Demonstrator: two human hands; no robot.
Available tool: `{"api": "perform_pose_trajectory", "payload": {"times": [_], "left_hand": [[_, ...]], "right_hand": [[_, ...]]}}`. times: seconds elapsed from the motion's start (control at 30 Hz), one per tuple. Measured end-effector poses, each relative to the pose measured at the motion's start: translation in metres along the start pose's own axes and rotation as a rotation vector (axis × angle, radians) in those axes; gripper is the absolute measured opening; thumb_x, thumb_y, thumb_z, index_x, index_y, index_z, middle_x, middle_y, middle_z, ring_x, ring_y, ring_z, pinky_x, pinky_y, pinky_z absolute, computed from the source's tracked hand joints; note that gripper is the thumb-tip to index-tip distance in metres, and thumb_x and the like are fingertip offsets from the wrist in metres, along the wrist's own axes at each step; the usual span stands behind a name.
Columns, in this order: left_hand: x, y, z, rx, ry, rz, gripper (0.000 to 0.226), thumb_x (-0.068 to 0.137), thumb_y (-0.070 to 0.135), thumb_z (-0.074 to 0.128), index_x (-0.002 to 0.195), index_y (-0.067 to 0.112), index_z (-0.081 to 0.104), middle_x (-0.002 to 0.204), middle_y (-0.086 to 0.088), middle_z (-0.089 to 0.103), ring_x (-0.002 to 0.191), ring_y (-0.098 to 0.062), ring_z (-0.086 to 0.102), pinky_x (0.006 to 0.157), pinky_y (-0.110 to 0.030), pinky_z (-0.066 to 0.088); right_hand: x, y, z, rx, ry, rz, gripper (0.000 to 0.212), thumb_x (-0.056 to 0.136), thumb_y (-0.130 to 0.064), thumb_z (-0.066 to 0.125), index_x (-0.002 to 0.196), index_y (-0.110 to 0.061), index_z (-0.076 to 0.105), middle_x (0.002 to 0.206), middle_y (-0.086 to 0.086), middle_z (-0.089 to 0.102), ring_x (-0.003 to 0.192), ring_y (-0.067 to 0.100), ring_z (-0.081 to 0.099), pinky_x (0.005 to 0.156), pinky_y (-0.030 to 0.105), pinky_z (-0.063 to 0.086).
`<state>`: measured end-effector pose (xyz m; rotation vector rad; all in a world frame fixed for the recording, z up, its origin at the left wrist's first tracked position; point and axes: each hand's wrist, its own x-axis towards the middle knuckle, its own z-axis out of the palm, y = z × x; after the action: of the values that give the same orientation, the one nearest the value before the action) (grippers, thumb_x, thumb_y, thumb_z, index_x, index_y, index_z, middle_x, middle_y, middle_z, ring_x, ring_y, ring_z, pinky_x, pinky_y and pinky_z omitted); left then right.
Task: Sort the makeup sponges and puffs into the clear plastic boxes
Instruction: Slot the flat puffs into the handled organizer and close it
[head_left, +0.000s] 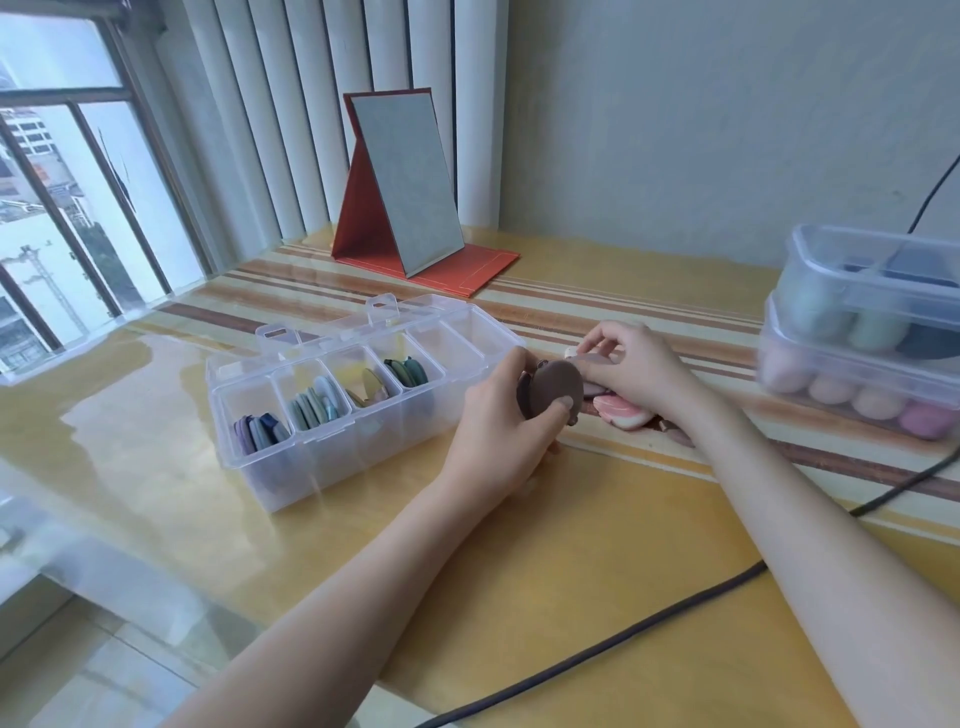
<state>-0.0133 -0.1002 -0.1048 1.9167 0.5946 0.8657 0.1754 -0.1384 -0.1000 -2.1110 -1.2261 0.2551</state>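
Note:
A clear divided box lies open on the table, with flat puffs standing in its left compartments: purple-blue, pale blue, yellow-tan and dark green. Its two right compartments look empty. My left hand grips a brown round puff just right of the box. My right hand pinches a small pale puff over a little pile, where a pink-and-white puff shows beneath my wrist. Two stacked clear lidded boxes at the right hold egg-shaped sponges, green above and pink below.
A red folding mirror stands at the back of the table. A black cable runs across the table near the front right. A window and white vertical blinds are at the left; a grey wall lies behind.

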Motion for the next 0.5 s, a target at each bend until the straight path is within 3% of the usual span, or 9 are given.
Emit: {"api": "perform_pose_trajectory", "payload": {"times": [0.07,0.2,0.33,0.5], "left_hand": [[0.0,0.0,0.0,-0.01,0.005,0.026,0.018,0.085,0.006,0.06,0.096,0.013,0.047,0.073,-0.004,0.065,0.047,-0.021,0.064,0.05,-0.04,0.055],[0.001,0.0,-0.001,-0.093,-0.026,0.036,0.042,0.091,0.003,0.051,0.122,0.031,0.047,0.078,-0.002,0.066,0.053,-0.022,0.067,0.048,-0.03,0.055],[0.002,0.0,-0.001,-0.131,0.033,0.06,0.034,0.097,0.005,0.046,0.119,0.027,0.057,0.095,-0.011,0.065,0.062,-0.02,0.069,0.052,-0.035,0.058],[-0.002,0.006,-0.003,-0.3,0.045,0.0,0.027,0.103,0.017,0.036,0.119,0.021,0.058,0.097,-0.01,0.068,0.073,-0.027,0.07,0.053,-0.035,0.057]], "right_hand": [[-0.001,-0.001,-0.012,0.076,-0.096,-0.008,0.016,0.081,-0.033,0.075,0.093,-0.028,0.066,0.093,-0.004,0.06,0.077,0.009,0.055,0.057,0.024,0.042],[0.001,-0.011,-0.026,0.433,-0.043,-0.015,0.014,0.082,-0.012,0.075,0.094,-0.017,0.07,0.084,0.002,0.063,0.078,0.013,0.061,0.059,0.022,0.052],[-0.001,-0.035,-0.041,0.878,-0.147,-0.051,0.021,0.073,-0.011,0.073,0.092,-0.013,0.064,0.076,-0.002,0.067,0.074,0.01,0.067,0.055,0.02,0.054],[-0.008,-0.048,-0.043,0.877,-0.307,-0.187,0.017,0.069,-0.013,0.072,0.083,-0.013,0.062,0.067,-0.006,0.064,0.069,0.007,0.062,0.061,0.022,0.055]]}}
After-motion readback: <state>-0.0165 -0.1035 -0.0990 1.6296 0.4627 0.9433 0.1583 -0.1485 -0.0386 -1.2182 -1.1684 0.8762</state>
